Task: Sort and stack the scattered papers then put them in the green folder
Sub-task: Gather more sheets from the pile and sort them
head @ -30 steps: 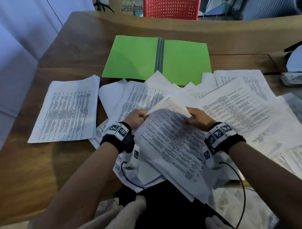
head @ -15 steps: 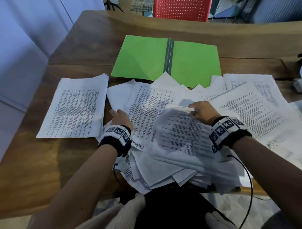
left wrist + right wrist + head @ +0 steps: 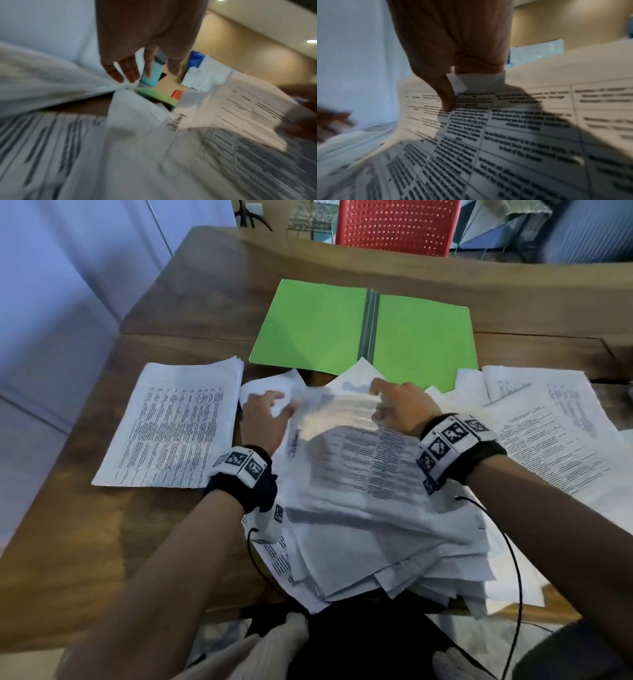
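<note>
Head view: 1 green folder open, 1 tidy stack, R hand pinching top sheet, L hand fingers apart.

Office or study-type room, indoor. A wooden worktop is seen under the hands, covered with printed table-style papers; a neater stack of sheets is laid left of the hands. An open green folder is placed beyond the hands. A red perforated plastic chair is seen past the worktop's far edge. A pale wall panel is seen to the left of the hands. Beige walls and recessed ceiling lights are caught in the left wrist view. Blurred clutter of blue and white items is visible ahead of the hands, not identifiable.
</note>
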The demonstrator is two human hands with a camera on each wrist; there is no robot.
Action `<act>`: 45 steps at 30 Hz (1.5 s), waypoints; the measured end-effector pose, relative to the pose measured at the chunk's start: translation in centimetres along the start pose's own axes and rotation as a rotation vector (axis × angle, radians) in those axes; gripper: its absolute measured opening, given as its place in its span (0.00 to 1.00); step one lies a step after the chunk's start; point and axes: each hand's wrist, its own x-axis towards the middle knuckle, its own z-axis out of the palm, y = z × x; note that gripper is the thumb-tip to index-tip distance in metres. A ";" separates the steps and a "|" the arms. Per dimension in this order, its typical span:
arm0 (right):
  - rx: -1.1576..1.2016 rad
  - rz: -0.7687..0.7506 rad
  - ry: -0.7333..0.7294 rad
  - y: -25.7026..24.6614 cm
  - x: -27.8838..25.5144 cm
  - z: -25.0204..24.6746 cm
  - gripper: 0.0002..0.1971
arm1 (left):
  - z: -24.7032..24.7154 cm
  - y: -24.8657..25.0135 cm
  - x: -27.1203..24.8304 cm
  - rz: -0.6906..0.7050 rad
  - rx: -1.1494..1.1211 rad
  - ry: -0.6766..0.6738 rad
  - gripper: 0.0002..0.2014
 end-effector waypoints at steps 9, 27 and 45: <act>0.205 0.716 0.121 7.5 -2.2 3.0 0.21 | 1.9 -4.9 -0.9 -0.579 -0.092 -0.172 0.24; -0.329 0.064 -0.094 -4.9 -1.7 11.0 0.17 | -2.0 -0.5 0.3 -0.256 -0.149 0.271 0.16; 1.242 0.254 0.518 1.8 -1.4 -2.6 0.13 | -0.8 -3.5 0.2 -0.636 -1.131 0.094 0.15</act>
